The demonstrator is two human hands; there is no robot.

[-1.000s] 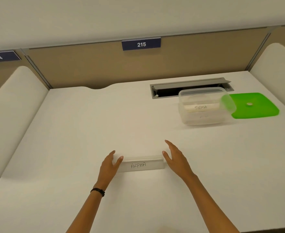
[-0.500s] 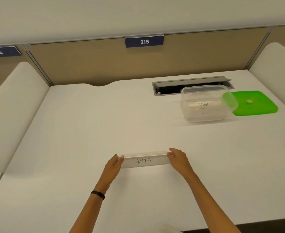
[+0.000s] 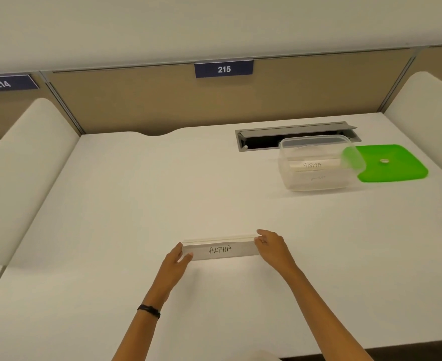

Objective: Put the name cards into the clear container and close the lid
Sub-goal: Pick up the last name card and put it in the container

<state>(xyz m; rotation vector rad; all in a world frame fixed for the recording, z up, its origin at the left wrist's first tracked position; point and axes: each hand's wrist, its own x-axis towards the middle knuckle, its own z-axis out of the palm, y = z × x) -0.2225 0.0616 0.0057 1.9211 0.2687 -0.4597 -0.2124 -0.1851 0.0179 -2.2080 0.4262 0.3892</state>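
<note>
A folded white name card marked ALPHA [image 3: 221, 249] stands in the middle of the white desk [image 3: 136, 204]. My left hand [image 3: 176, 261] pinches its left end and my right hand [image 3: 272, 247] pinches its right end. At the back right stands the clear container [image 3: 316, 178], open at the top, with a card marked SIGMA [image 3: 312, 164] inside it. The green lid [image 3: 389, 162] lies flat on the desk, touching the container's right side.
A grey cable slot [image 3: 264, 134] with a raised flap sits just behind the container. A tan partition [image 3: 136, 105] with a 215 sign closes the back. White rounded dividers [image 3: 19, 178] rise on the left and right sides.
Both hands were open on either side of the ALPHA card; they have closed in and now grip its two ends. The view has shifted slightly.
</note>
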